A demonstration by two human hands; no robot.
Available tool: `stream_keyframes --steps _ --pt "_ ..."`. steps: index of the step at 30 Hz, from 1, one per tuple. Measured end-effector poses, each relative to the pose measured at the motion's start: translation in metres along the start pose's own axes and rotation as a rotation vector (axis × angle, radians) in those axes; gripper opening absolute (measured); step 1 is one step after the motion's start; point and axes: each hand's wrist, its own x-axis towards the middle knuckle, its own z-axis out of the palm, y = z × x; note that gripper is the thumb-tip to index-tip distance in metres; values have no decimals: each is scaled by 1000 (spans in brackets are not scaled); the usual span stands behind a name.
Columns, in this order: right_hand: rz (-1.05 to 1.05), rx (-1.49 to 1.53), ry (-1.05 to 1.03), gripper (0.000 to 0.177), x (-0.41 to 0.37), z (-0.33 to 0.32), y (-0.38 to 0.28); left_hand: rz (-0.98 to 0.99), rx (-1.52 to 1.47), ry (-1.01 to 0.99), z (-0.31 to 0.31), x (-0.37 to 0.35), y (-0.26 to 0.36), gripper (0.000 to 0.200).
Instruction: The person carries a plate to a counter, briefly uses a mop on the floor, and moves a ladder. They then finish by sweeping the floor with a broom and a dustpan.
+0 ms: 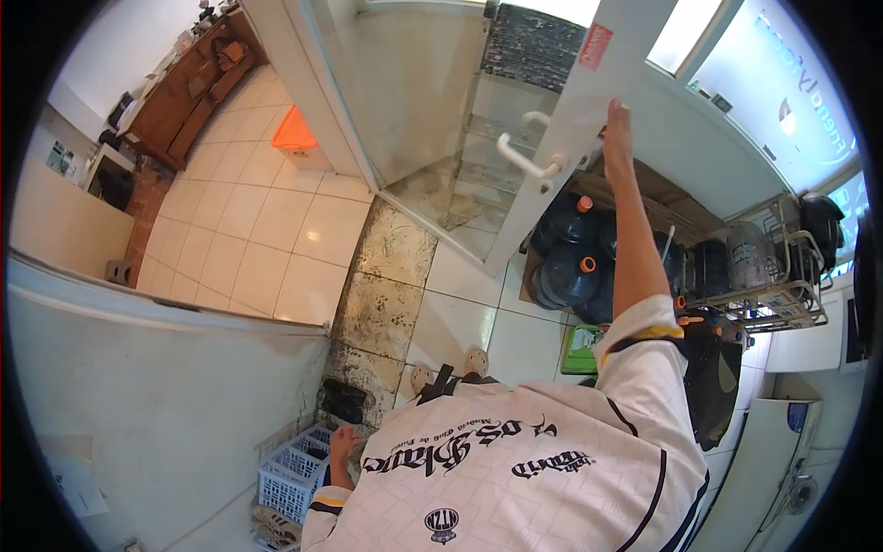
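Observation:
My right hand (pixel 618 138) is at the far end of my outstretched arm, its fingers curled against the edge of a white-framed glass door (pixel 566 133). The door stands ajar, and its white lever handle (pixel 529 158) is left of and below that hand. A red sticker is on the frame above. My left hand (pixel 343 446) hangs low by my side with loosely bent fingers and nothing visible in it. Near it is a light blue plastic crate (pixel 292 474). The left palm is hidden from view.
Large blue water bottles (pixel 566 271) stand right of the door, near a metal rack (pixel 768 276). A green item (pixel 581 350) lies on the floor. Through the doorway are an orange-lidded box (pixel 296 138) and a wooden cabinet (pixel 189 101). Stained tiles (pixel 382 285) cross the threshold.

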Motion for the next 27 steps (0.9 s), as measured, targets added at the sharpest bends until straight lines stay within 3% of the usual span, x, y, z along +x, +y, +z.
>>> stream_keyframes --steps 3,6,9,11,12,17,20,21,27 --pt "99 318 -230 59 -47 -7 -17 4 -37 -25 16 24 18 33" --pt "175 668 -698 58 -84 -13 -35 95 33 -66 38 52 62 35" --pt "257 473 -497 57 -123 -2 -20 256 134 -184 59 79 118 38" --pt "368 278 -460 54 -149 0 35 313 188 -154 102 33 204 44" --pt "468 222 -459 50 -171 0 38 353 176 -180 110 35 219 46" --pt "759 -27 -562 47 -286 -26 127 609 156 -172 133 31 265 68" --pt "942 -105 -446 50 -349 -50 157 720 79 -195 111 66 251 71" --pt "993 -108 -406 51 -368 -59 169 600 -33 -95 107 55 264 68" --pt "1263 -72 -188 48 -461 -88 188 671 -287 420 22 107 269 68"
